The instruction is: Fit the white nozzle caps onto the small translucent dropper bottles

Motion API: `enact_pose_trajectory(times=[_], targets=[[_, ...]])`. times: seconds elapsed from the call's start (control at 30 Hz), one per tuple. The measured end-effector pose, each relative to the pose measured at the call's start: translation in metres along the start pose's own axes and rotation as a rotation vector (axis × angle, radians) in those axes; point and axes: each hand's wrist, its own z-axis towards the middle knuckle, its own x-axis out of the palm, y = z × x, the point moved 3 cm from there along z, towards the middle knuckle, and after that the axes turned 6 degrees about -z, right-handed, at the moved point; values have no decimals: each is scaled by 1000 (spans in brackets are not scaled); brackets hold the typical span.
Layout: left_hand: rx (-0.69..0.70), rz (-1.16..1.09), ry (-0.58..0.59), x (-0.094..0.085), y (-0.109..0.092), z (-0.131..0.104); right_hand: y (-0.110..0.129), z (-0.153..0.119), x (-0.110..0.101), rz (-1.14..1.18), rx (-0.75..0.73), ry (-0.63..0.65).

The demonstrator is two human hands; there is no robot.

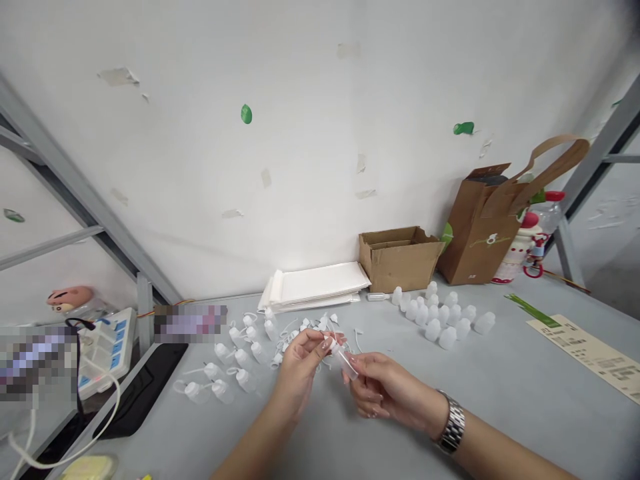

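My right hand (pixel 383 387) grips a small translucent plastic bottle (pixel 347 367), tilted with its neck toward my left hand. Fingers of my left hand (pixel 304 357) pinch a white cap (pixel 331 344) at the bottle's neck; whether it is seated is partly hidden by the fingertips. Behind my hands lies a loose pile of white caps with thin straps (pixel 305 327). To the left stand several small bottles with white strapped caps (pixel 243 360). On the right is a group of several frosted white bottles (pixel 444 317), and one clear bottle (pixel 379 297) lies on its side behind them.
White flat packets (pixel 320 283) are stacked by the wall beside an open cardboard box (pixel 403 263). A brown paper bag (pixel 483 233) stands at the back right. A printed card (pixel 590 350) lies at right. A black mat (pixel 145 393) and a power strip (pixel 107 353) are left.
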Motion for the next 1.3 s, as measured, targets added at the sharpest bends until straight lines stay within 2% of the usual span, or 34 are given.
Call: enact_pose_trajectory(times=[0.1, 0.3, 0.4, 0.5, 0.7, 1.03, 1.3], targets=[[-5, -43, -12, -1, 2, 1, 0, 0, 0, 122, 31, 48], [29, -13, -107, -6, 7, 5, 1, 2, -7, 35, -35, -197], [25, 0, -132, -7, 8, 5, 1, 1, -9, -46, -57, -277], [11, 4, -119, -6, 9, 4, 0, 2, -10, -48, -55, -265], [-11, -23, -98, -6, 9, 3, -4, 3, -8, 28, 23, -123], [66, 91, -138, -7, 7, 3, 3, 1, -11, -115, -56, -337], [13, 85, -106, -7, 6, 4, 2, 1, -9, -176, -12, -290]])
